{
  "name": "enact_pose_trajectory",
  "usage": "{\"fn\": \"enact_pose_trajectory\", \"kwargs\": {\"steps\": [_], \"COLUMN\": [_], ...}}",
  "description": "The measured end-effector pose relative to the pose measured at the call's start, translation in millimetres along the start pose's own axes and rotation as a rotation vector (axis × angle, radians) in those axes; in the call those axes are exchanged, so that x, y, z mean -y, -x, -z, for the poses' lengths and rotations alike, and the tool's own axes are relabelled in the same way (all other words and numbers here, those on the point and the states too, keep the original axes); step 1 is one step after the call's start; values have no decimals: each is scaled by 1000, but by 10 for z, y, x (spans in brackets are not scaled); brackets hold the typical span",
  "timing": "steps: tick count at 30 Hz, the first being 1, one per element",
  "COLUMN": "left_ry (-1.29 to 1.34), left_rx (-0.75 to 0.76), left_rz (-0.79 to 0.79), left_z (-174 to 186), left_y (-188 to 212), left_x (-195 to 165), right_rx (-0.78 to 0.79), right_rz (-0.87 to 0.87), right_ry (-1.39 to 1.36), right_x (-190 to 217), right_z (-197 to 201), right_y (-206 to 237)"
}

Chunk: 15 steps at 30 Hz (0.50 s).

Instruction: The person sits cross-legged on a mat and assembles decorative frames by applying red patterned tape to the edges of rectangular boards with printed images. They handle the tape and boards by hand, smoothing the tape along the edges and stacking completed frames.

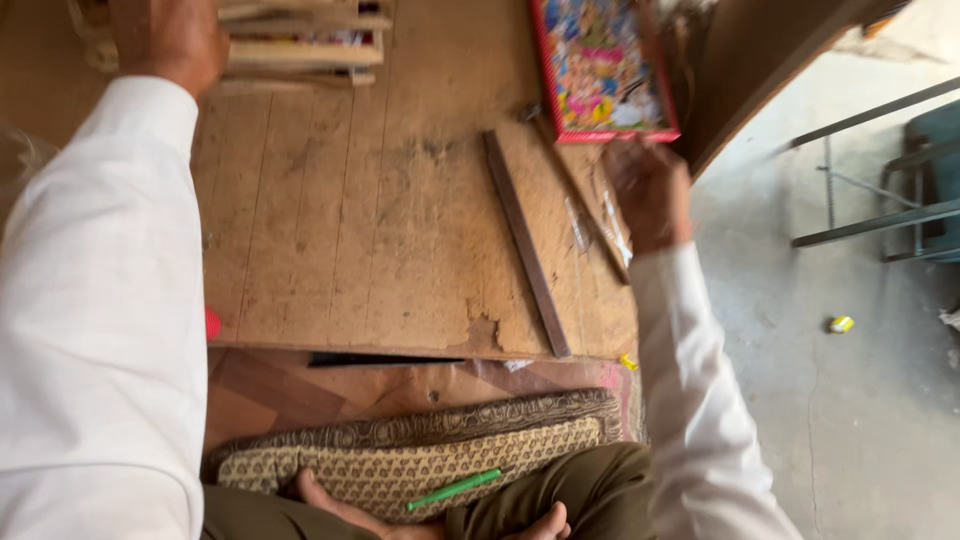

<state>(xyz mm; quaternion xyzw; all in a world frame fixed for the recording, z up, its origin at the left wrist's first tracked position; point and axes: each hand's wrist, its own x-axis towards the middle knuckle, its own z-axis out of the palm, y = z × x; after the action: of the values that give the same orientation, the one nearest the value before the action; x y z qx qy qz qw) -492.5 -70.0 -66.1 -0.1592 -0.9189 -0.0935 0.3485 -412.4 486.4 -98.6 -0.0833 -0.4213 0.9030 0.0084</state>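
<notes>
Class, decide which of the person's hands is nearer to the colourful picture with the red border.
Right. The right hand is just below the picture; the left hand is far across the wooden board, at the stacked wooden frames.

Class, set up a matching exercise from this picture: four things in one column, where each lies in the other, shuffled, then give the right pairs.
Things:
1. Green pen
2. Colourful picture
3. Dark strip
4. Left hand

Places:
A. at the wooden frames, top left
B. on the patterned cushion
C. slanting across the board
D. top edge, by the right hand

Pairs: 1-B, 2-D, 3-C, 4-A
</notes>
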Motion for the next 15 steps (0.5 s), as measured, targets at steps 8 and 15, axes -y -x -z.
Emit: {"fn": "enact_pose_trajectory", "kwargs": {"steps": [8, 15], "left_ry": [56, 105], "left_rx": [-85, 151], "left_rz": [-243, -185], "left_z": [623, 1094], "left_y": [252, 1874], "left_x": [-948, -2226], "right_rx": [-106, -132], "right_rz": [489, 645], "right_ry": [1609, 1711], "right_x": [-925, -1218], "right_z": [-329, -8], "right_y": [1849, 1850]}}
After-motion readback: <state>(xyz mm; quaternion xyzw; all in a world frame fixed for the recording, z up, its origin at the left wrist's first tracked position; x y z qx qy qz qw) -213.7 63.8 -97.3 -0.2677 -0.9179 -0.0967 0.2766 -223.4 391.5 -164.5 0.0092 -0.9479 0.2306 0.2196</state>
